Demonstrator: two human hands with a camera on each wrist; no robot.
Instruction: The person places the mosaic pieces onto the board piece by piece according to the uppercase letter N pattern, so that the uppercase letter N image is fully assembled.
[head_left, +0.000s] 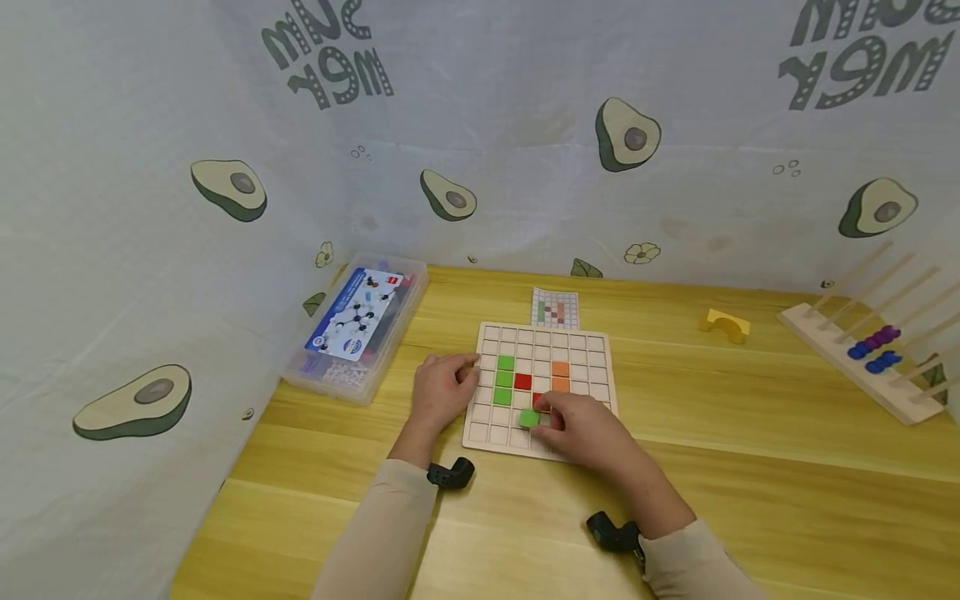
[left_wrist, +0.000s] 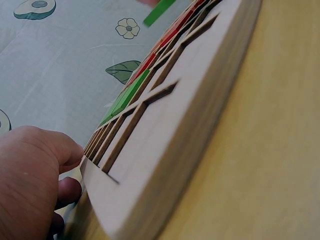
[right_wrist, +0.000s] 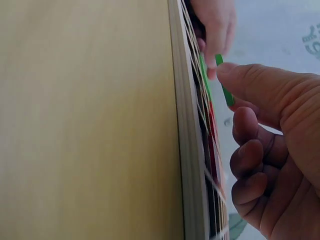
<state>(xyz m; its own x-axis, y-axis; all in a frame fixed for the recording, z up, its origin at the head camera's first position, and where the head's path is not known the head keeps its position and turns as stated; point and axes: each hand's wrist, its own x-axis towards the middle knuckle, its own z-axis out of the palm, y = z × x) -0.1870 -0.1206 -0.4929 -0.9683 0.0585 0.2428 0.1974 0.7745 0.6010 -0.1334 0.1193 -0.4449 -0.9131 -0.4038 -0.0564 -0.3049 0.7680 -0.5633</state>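
A square wooden grid board [head_left: 491,434] lies on the table, its cells outlined by thin raised strips. Thumb and fingertips of my right hand [head_left: 588,429] pinch a small green square tile [head_left: 529,418], tilted above the board's near cells in the right wrist view. Green tiles [head_left: 502,379] line a column on the left side of the grid. A red tile [head_left: 522,382] sits beside them; another red one is partly behind the right fingers. Orange tiles [head_left: 560,369] stand in a column further right. At the board's left edge, my left hand [head_left: 444,390] rests with bent fingers touching it.
Behind the board lies a printed pattern card [head_left: 556,308]. To the left is a clear plastic box [head_left: 356,329] with a molecule-picture label. A yellow arch block [head_left: 726,325] and a wooden peg rack [head_left: 862,362] with blue and purple beads stand right. A printed curtain hangs behind the table.
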